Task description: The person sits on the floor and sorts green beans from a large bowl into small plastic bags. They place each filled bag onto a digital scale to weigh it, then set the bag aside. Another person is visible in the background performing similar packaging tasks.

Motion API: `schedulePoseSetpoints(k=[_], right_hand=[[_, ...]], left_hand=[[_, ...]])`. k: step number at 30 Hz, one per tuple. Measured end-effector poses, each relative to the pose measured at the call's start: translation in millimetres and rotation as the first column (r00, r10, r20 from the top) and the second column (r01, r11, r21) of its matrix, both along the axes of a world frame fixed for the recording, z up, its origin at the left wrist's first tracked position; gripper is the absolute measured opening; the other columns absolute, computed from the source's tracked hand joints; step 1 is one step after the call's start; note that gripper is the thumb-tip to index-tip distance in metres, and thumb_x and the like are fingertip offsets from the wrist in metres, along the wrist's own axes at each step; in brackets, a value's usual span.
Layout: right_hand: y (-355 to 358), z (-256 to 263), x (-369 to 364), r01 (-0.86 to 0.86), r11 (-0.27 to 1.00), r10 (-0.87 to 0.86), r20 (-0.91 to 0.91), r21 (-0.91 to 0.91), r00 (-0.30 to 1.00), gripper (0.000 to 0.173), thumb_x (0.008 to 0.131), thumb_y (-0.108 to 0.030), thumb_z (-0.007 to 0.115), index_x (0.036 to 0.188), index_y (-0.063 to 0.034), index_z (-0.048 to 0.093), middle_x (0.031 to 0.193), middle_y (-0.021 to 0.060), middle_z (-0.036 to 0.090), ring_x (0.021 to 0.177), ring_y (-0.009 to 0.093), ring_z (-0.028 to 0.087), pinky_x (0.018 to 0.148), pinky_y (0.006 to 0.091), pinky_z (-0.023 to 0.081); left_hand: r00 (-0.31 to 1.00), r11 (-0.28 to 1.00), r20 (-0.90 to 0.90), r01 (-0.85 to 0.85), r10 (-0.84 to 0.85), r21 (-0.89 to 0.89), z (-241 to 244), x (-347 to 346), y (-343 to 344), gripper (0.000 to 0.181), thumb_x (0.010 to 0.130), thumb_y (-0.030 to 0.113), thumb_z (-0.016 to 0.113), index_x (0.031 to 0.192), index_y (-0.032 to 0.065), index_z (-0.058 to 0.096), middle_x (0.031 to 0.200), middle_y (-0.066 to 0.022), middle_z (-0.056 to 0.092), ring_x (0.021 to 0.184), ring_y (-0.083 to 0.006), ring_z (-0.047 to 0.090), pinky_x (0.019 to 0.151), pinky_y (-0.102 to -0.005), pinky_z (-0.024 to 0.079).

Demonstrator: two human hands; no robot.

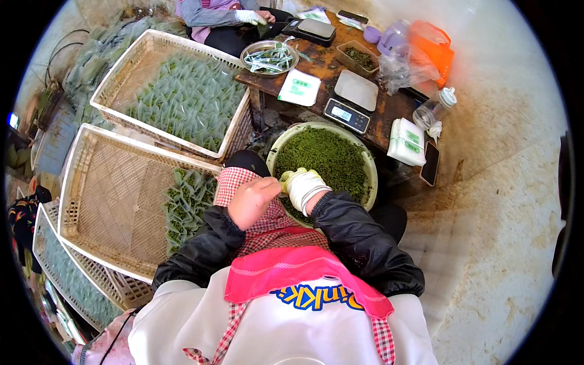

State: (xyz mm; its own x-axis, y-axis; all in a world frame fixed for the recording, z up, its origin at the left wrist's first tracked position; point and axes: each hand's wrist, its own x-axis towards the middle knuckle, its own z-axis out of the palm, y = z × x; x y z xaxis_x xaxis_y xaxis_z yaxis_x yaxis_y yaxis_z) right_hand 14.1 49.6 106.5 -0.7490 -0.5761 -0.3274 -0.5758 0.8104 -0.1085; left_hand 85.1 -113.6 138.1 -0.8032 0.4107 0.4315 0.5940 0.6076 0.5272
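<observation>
My bare left hand [252, 200] is curled with its fingertips against my right hand [305, 186], which wears a white glove with yellowish-green fingertips. Both meet above the left edge of a pale round basin [375, 175]. I cannot tell whether anything small is pinched between them. A heap of tiny green plant pieces [324, 153] fills the basin, which stands in front of me. Left of my left hand is a white plastic crate [105, 191], with green-filled clear pouches [189, 205] standing along its right side.
A second crate [121, 68] beyond holds many similar pouches [191, 96]. The worn wooden table [315, 59] carries a digital scale [356, 91], a metal bowl of packets [270, 57], stacked printed bags [407, 141] and a phone [430, 163]. Another person's gloved hand [251, 17] is at the top.
</observation>
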Motion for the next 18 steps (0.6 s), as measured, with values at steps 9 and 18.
schedulePoseSetpoints(k=[9, 18], right_hand=[[29, 81, 34, -0.316, 0.840, 0.119, -0.419, -0.442, 0.900, 0.019, 0.079, -0.016, 0.061, 0.096, -0.0151, 0.070, 0.101, 0.0086, 0.066, 0.096, 0.029, 0.062, 0.078, 0.0406, 0.051], [18, 87, 38, -0.414, 0.812, 0.178, -0.501, -0.410, 0.847, 0.015, 0.075, -0.015, 0.060, 0.089, -0.0114, 0.065, 0.095, 0.0066, 0.063, 0.090, 0.027, 0.059, 0.075, 0.0405, 0.049]], left_hand=[[0.986, 0.991, -0.154, -0.082, 0.065, -0.104, 38, 9, -31, 0.022, 0.073, -0.001, 0.060, 0.095, 0.0022, 0.062, 0.098, -0.0113, 0.064, 0.096, -0.0296, 0.063, 0.094, -0.0403, 0.049], [0.984, 0.919, -0.160, -0.127, 0.072, -0.372, 66, 29, -25, 0.017, 0.069, 0.012, 0.065, 0.086, 0.0084, 0.064, 0.109, -0.0092, 0.057, 0.118, -0.0277, 0.050, 0.104, -0.0501, 0.035]])
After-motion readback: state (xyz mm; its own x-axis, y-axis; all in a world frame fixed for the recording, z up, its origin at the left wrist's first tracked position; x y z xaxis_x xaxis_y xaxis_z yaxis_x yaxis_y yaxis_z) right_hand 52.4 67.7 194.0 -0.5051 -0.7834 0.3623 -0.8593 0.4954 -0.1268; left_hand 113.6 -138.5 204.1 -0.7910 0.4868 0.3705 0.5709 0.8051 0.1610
